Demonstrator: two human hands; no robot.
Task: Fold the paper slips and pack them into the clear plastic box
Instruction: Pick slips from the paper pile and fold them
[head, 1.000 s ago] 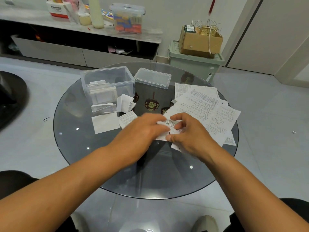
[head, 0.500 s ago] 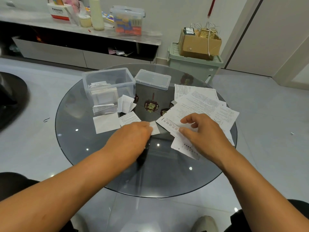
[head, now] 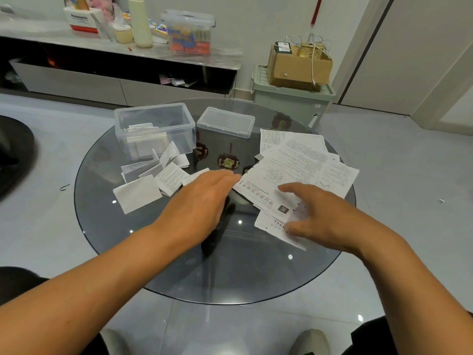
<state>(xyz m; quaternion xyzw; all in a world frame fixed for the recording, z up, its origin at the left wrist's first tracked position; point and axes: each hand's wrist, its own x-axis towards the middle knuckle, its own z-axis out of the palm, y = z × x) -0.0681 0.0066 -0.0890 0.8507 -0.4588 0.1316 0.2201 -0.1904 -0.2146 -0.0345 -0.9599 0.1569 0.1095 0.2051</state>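
Observation:
The clear plastic box (head: 183,139) stands open at the table's back left with several folded slips (head: 143,143) inside. More folded paper slips (head: 153,179) lie in a loose heap in front of it. Unfolded printed sheets (head: 302,160) are fanned out on the right. My left hand (head: 202,201) hovers palm down with straight fingers at the middle, its fingertips by a folded slip (head: 195,176) and the edge of the sheets. My right hand (head: 327,219) rests with spread fingers on the nearest sheets (head: 271,201).
The box's clear lid (head: 225,123) lies behind the sheets on the round dark glass table (head: 230,272). Behind the table are a low cabinet (head: 122,83) with clutter on top and a green bin (head: 289,101) bearing a cardboard box.
My left hand carried a folded slip leftward and let it go beside the heap. My right hand slid down and right onto the loose sheets, fingers spreading.

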